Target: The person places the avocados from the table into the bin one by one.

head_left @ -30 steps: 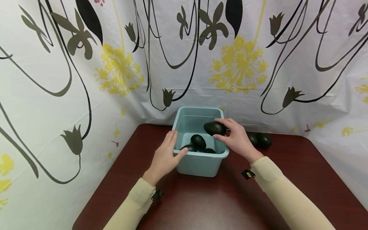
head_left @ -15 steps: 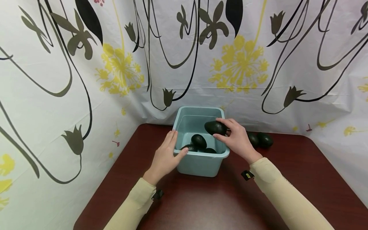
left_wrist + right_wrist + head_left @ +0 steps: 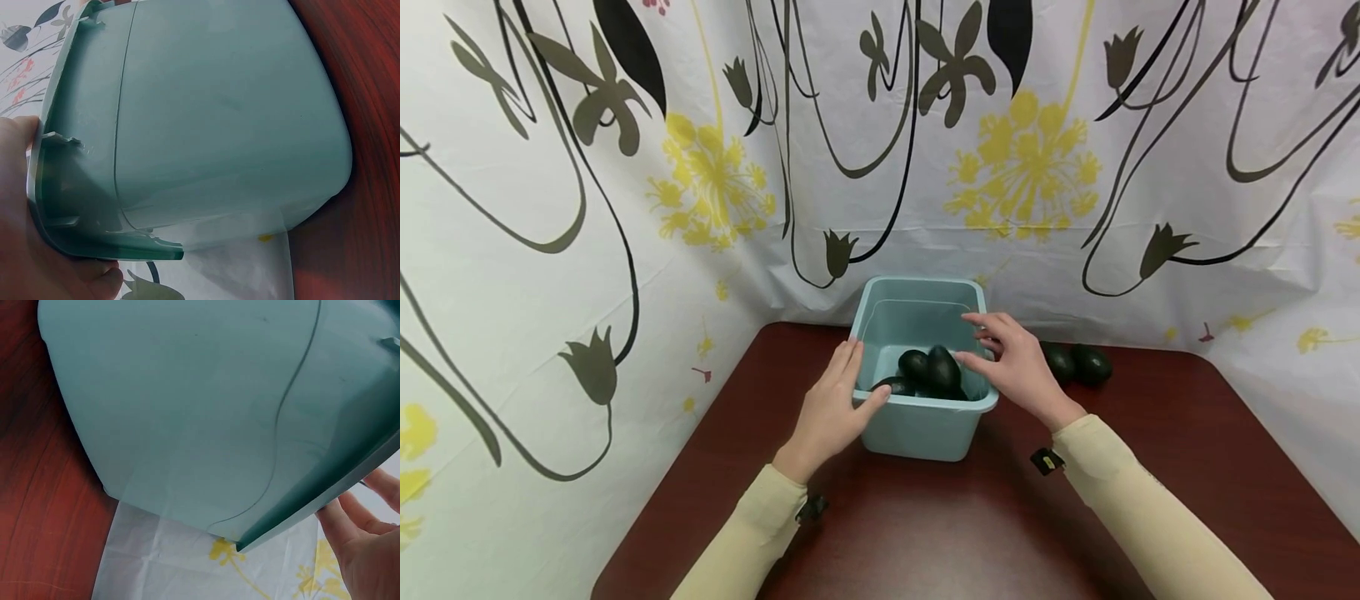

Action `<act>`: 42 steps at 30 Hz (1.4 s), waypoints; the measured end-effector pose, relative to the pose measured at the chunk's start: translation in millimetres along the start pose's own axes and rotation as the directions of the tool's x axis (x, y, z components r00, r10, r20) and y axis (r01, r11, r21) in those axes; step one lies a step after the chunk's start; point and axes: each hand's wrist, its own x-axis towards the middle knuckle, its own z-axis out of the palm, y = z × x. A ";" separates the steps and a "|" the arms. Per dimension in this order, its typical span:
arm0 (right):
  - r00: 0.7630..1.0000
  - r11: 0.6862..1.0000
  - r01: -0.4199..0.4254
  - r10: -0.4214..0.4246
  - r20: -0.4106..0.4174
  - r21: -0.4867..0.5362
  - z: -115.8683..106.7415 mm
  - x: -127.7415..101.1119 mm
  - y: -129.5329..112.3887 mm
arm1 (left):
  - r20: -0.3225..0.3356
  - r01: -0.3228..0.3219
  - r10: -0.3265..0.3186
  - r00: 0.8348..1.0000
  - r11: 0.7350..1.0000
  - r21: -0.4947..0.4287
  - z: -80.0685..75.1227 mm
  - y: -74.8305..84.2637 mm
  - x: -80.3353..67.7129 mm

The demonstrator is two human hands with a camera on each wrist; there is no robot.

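Observation:
A light blue plastic bin [image 3: 917, 429] stands on the dark red table [image 3: 985, 525] near the back wall, with several dark green avocados [image 3: 932, 372] lying inside it. My left hand [image 3: 838, 400] grips the bin's left front rim, thumb over the edge. My right hand [image 3: 1011, 358] hovers over the bin's right rim with fingers spread and nothing in it. The left wrist view shows the bin's outer wall [image 3: 219, 119] with my palm [image 3: 31, 250] under its rim. In the right wrist view the bin wall [image 3: 200, 400] fills the frame, my fingers [image 3: 365, 550] beside its rim.
Two more avocados [image 3: 1075, 363] lie on the table to the right of the bin, behind my right hand. A white curtain [image 3: 625, 208] printed with yellow flowers and dark vines closes in the back and both sides.
My right hand has let go of the avocado it held over the bin; it now lies among the others inside. The left hand has not moved.

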 end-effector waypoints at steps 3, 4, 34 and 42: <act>1.000 1.000 0.000 0.000 0.010 0.002 -0.1 -0.1 -0.4 | -0.005 0.002 -0.002 1.000 1.000 0.000 -0.1 -0.4 -0.7; 1.000 1.000 0.003 -0.003 0.011 0.000 -0.2 0.1 -0.4 | -0.008 0.001 -0.001 1.000 1.000 -0.001 -0.1 -0.5 -0.7; 0.999 0.996 0.034 -0.035 -0.012 -0.088 -30.5 1.8 8.5 | -0.020 -0.016 0.016 1.000 1.000 0.004 2.2 -2.3 -1.4; 1.000 0.993 -0.002 -0.001 -0.029 -0.117 -42.7 1.8 25.2 | -0.008 -0.005 0.005 1.000 1.000 0.011 1.2 -1.5 -0.5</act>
